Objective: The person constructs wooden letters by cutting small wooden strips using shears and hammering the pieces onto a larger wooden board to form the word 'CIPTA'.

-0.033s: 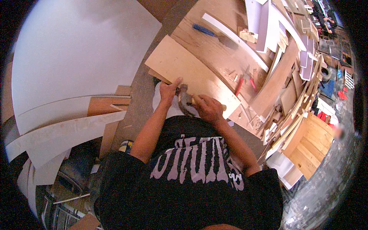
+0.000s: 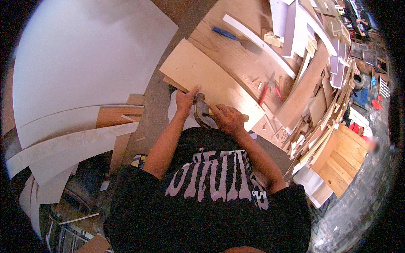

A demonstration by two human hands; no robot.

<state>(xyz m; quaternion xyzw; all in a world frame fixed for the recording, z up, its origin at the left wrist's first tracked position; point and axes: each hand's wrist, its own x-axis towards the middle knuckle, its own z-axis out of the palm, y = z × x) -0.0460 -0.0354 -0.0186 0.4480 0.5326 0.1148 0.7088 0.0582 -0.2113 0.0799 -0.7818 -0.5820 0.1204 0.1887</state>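
My right hand [image 2: 229,119] is wrapped round the pale wooden handle of a claw hammer [image 2: 201,108]. The hammer's face lies close to the near edge of a light wooden board [image 2: 206,74], and its curved claw points back toward my body. At the board's near left edge my left hand [image 2: 184,102] is closed on the wood, thumb on top and fingers hidden below. Beside that hand, the hammer's face partly covers the edge, so whether a nail is there I cannot tell. A second wooden piece [image 2: 175,84] shows under the board.
Beyond the board, the worktable [image 2: 204,36] carries a blue-handled tool [image 2: 224,33], red-handled pliers [image 2: 270,90] and a white strip [image 2: 257,44]. Wood offcuts [image 2: 310,86] pile up on the right, near a wooden box [image 2: 341,154]. A large white panel [image 2: 88,55] stands at left.
The hammer head has shifted slightly away from my body, toward the board's edge, and looks turned a little. My left hand and the board stay in place.
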